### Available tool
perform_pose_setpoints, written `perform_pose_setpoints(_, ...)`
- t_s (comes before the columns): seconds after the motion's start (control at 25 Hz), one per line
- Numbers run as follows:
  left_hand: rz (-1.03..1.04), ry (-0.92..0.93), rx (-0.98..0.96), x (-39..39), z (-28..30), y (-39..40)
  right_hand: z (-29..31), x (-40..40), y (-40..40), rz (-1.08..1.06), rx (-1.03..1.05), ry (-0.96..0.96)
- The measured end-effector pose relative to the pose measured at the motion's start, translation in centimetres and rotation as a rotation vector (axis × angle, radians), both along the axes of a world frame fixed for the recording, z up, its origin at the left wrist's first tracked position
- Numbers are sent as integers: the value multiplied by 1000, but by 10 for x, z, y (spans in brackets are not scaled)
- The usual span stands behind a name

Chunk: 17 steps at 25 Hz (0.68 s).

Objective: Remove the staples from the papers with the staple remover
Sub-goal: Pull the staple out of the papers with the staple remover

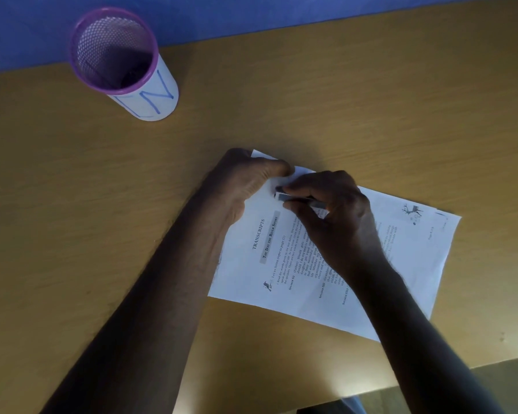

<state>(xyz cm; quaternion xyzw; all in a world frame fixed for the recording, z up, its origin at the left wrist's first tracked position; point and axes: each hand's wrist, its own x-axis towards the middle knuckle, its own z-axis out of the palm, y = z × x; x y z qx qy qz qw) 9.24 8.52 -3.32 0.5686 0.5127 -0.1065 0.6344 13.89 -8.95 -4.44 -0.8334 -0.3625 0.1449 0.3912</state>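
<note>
While a purple mesh pen holder (117, 59) stands apart at the far left of the wooden desk (72, 204), the stapled papers (401, 264) are pinned at their far corner by the left hand (245, 186), pressed flat. Just right of it, the staple remover (284, 197) is pinched closed in the right hand (335, 216), its tip set at that corner. Extraction is judged to be in hand; a steady lift under the staple is called for next. The staple itself cannot be made out, hidden between the hands.
</note>
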Motion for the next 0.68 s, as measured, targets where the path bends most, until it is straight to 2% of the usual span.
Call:
perform_pose_setpoints(0.4, 2, 8, -44, -1, 2, 0, -4, 5, -4, -158, 83, 68)
perform_pose_setpoints(0.68, 9, 3, -95, -1, -2, 1, -4, 7, -2, -163, 75, 84)
